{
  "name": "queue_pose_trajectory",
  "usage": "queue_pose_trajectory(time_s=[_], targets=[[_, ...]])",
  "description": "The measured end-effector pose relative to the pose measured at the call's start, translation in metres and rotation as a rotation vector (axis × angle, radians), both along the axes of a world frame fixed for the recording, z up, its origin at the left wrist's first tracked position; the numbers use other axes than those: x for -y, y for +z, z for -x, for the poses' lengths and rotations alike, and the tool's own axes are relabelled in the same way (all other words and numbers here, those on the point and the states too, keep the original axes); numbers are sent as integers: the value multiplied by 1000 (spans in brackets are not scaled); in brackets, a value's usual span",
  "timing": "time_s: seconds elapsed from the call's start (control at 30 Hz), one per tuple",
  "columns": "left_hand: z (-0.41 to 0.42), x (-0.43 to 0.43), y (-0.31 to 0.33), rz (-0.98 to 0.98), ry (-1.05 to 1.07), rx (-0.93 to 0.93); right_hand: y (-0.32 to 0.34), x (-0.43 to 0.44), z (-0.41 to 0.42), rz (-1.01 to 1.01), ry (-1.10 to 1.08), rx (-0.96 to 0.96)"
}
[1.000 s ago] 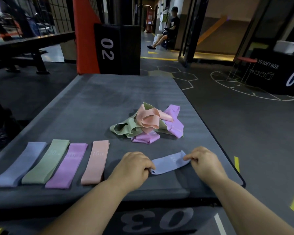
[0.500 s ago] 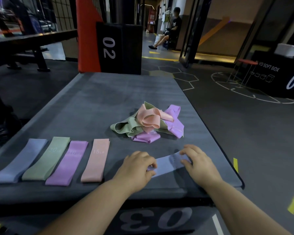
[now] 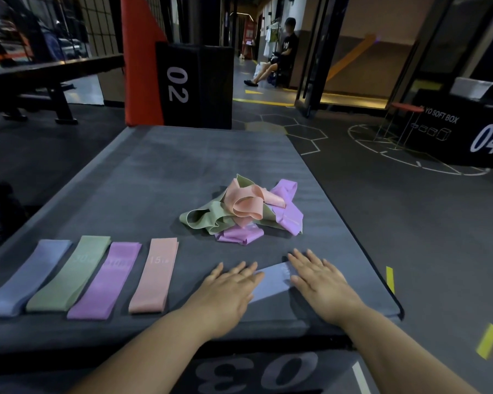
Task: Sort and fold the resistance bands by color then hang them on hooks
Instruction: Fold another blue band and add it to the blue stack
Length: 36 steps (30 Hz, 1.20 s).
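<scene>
Head view: laid flat left of the tangled pile (image 3: 245,209), four sorted bands (image 3: 91,277). Pressing a blue band (image 3: 271,280) just nearside of that pile with left hand (image 3: 228,288) and right hand (image 3: 319,282), fingers straight. Seemingly left undone: pile, hanging.

A white "02" stands sideways on the black box (image 3: 194,81) at the far end of the table (image 3: 182,166). On the table's near face a large grey "03" shows upside down. The right box (image 3: 453,143), far right on the floor, carries "YO SOFT BOX" in small white letters, its first letter or letters cut off, above a big slanted "04". The pink band (image 3: 154,275) at near left reads "15", followed by two tiny letters too small to tell. The green band (image 3: 69,274) bears a faint "30". The purple band (image 3: 104,280) and the blue band (image 3: 271,280) at near right have pale print that cannot be read.
</scene>
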<state>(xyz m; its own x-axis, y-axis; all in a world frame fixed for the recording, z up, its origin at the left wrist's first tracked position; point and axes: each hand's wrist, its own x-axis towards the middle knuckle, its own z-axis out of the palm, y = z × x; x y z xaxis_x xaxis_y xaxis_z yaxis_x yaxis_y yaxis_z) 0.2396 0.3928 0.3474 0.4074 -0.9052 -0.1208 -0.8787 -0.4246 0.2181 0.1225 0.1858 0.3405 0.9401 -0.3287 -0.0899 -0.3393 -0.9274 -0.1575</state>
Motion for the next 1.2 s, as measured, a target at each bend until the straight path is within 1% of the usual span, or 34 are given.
queue_pose_trajectory(time_s=[0.13, 0.27, 0.5, 0.73, 0.83, 0.93, 1.0, 1.1, 1.13, 1.2], targets=[[1, -1, 0, -14, 24, 0, -1, -1, 0, 20, 6, -16], [3, 0, 2, -45, 50, -12, 0, -3, 0, 0, 5, -32], [4, -2, 0, -50, 57, 11, -1, -3, 1, -2, 1, -18], [4, -1, 1, -18, 63, -6, 0, -3, 1, -36, -10, -10], [4, 0, -3, 41, 82, -12, 0, -1, 3, -116, -48, 21], [2, -1, -4, 213, 173, -77, 4, -1, 3, -199, -108, 97], [2, -2, -1, 323, 219, -86, 5, 1, 1, -196, -114, 104], [2, -3, 4, 337, 279, -75, 3, 1, -1, -168, -130, 125], [2, -2, 5, 339, 303, -73, 3, 1, -2, -183, -138, 140], [1, -1, 7, 330, 351, -74, 4, 1, -2, -276, -196, 193]])
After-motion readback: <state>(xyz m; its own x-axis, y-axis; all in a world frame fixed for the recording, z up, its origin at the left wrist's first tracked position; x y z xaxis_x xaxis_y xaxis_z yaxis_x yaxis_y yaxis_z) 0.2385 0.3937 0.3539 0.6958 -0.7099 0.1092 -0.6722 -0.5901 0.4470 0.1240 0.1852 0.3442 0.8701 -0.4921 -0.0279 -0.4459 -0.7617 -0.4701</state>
